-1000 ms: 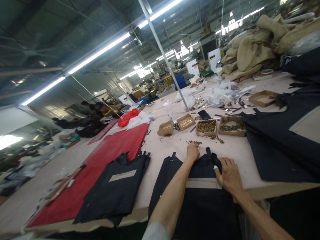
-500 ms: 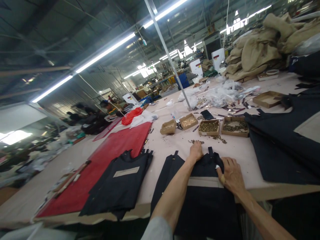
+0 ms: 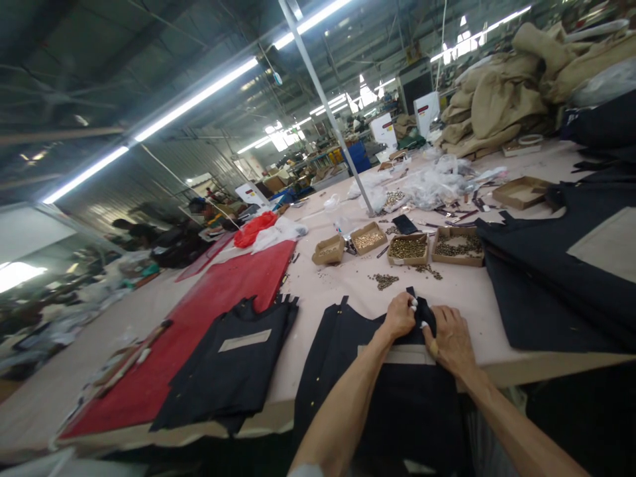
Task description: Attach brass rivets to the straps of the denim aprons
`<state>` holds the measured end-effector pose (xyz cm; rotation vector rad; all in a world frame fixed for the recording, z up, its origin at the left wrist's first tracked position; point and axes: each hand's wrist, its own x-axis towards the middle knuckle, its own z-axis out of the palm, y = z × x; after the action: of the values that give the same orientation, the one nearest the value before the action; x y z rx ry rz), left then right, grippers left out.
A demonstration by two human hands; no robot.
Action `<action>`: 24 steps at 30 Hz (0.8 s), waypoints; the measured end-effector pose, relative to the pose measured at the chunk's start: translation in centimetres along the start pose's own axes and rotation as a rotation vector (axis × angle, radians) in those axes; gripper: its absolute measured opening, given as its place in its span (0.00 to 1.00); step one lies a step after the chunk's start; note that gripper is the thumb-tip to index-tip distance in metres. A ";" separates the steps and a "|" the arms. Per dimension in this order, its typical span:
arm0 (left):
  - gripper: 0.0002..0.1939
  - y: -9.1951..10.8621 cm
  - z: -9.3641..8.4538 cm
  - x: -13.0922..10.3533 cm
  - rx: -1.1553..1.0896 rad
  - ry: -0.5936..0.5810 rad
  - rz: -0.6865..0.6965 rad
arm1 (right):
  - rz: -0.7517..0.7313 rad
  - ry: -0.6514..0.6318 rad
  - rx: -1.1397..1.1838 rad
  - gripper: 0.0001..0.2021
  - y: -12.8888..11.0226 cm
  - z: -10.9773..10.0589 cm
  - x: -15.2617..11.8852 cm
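Observation:
Dark fabric pieces with a beige strip (image 3: 417,391) lie over the table's front edge. My left hand (image 3: 401,315) is closed at the upper edge of this fabric, its white-covered fingertips beside a dark strap; anything small between them is hidden. My right hand (image 3: 451,338) grips the fabric's folded upper corner, thumb in front, fingers behind. Beyond the hands lies a loose pile of small metal pieces (image 3: 385,281). Open cardboard boxes of metal pieces, one (image 3: 408,249) bronze and one (image 3: 368,238) brighter, sit farther back.
A folded dark garment stack (image 3: 223,364) lies left, partly over a red sheet (image 3: 199,318). More dark fabric (image 3: 551,285) covers the right side. A metal pole (image 3: 330,112) rises behind the boxes. Plastic bags (image 3: 432,189) and brown cloth (image 3: 507,99) are farther back.
My left hand has moved from the loose metal pieces toward my right hand and now meets the fabric corner. My right hand still holds the fabric, and the corner is lifted and folded more.

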<state>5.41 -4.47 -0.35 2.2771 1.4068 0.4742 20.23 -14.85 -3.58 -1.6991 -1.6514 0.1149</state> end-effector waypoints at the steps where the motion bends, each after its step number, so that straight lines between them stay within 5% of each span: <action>1: 0.14 0.1 0.1 0.1 0.019 0.006 -0.010 | 0.000 -0.002 0.001 0.18 0.0 0.0 0.0; 8: 0.13 0.3 -0.2 1.5 0.041 -0.041 -0.093 | 0.011 -0.011 0.003 0.18 0.1 0.1 0.0; 16: 0.09 -0.5 -0.8 4.0 -0.146 -0.042 -0.447 | 0.015 -0.012 0.018 0.18 0.2 0.0 -0.1; 24: 0.16 -1.3 -1.5 4.9 -0.159 -0.134 -0.410 | 0.020 -0.031 0.019 0.18 0.4 0.0 0.0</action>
<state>5.77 0.71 0.54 1.7966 1.6458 0.2835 20.51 -14.82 -3.81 -1.7080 -1.6509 0.1674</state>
